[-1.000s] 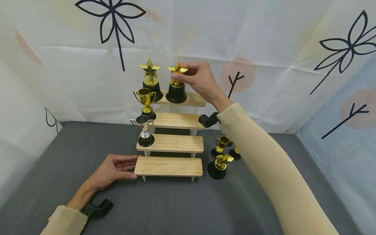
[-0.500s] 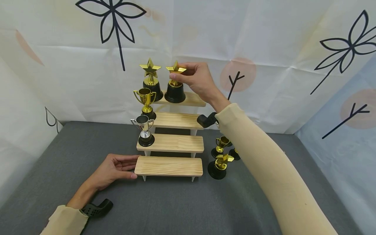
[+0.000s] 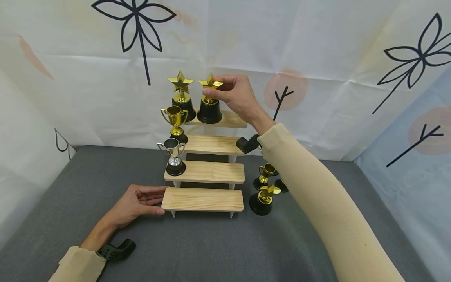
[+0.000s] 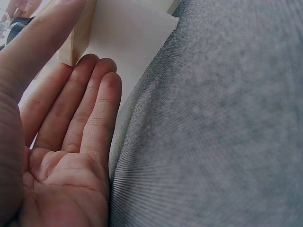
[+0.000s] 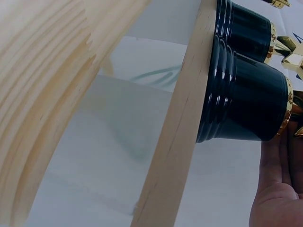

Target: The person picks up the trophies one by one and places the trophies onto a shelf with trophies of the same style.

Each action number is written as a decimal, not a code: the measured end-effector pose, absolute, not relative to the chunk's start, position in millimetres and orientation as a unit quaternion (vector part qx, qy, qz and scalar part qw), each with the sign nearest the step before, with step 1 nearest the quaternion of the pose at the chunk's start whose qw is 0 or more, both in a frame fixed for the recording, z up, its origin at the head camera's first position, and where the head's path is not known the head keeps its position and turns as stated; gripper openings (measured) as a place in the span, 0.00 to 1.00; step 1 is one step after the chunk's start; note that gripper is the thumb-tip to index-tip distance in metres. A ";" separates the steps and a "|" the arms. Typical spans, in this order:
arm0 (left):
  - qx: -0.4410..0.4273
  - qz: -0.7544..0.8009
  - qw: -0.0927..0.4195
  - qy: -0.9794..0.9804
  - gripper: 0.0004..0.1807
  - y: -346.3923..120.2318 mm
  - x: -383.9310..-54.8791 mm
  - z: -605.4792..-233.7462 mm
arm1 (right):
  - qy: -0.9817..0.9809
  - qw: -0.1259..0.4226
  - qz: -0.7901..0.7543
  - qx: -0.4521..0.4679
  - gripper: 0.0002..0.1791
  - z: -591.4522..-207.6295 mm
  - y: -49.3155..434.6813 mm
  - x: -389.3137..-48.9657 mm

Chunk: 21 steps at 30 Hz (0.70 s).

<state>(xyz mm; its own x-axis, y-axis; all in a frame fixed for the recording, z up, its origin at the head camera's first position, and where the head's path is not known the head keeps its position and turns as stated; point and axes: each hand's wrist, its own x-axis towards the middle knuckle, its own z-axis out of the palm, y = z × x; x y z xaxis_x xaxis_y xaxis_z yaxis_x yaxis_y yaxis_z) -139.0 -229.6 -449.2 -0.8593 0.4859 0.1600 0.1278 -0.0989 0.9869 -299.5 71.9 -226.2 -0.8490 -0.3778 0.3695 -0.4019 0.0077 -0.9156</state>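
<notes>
My right hand [image 3: 237, 96] pinches a gold star trophy [image 3: 210, 113] just under its star. The trophy stands upright on the top shelf of a wooden tiered stand [image 3: 202, 199], its black base on the board, as the right wrist view also shows. To its left is a second star trophy [image 3: 182, 105] on the same shelf. At the left ends of the two shelves below stand a gold cup trophy [image 3: 175, 116] and a silver cup trophy [image 3: 172, 150]. My left hand [image 3: 130, 205], fingers straight in the left wrist view, touches the lowest shelf's left end.
Right of the stand, on the grey tabletop [image 3: 197, 250], are another star trophy [image 3: 261, 203], a small gold cup trophy [image 3: 266, 172] and a further trophy [image 3: 281, 185] partly hidden by the right sleeve. A printed white cloth [image 3: 225, 35] hangs behind the stand.
The right hand has shifted the star trophy slightly left along the top shelf, nearer the other star trophy, mostly in the first half second. The left hand has stayed in place.
</notes>
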 end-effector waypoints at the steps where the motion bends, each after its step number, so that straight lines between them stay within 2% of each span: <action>1: 0.232 0.703 0.127 0.660 0.38 -229.7 -138.9 -449.2 | -0.711 0.011 0.647 0.276 0.19 -226.2 72.1 -299.5; 21: 0.221 0.701 0.129 0.666 0.39 -229.7 -137.9 -448.0 | -0.729 0.007 0.631 0.264 0.20 -223.0 72.6 -299.2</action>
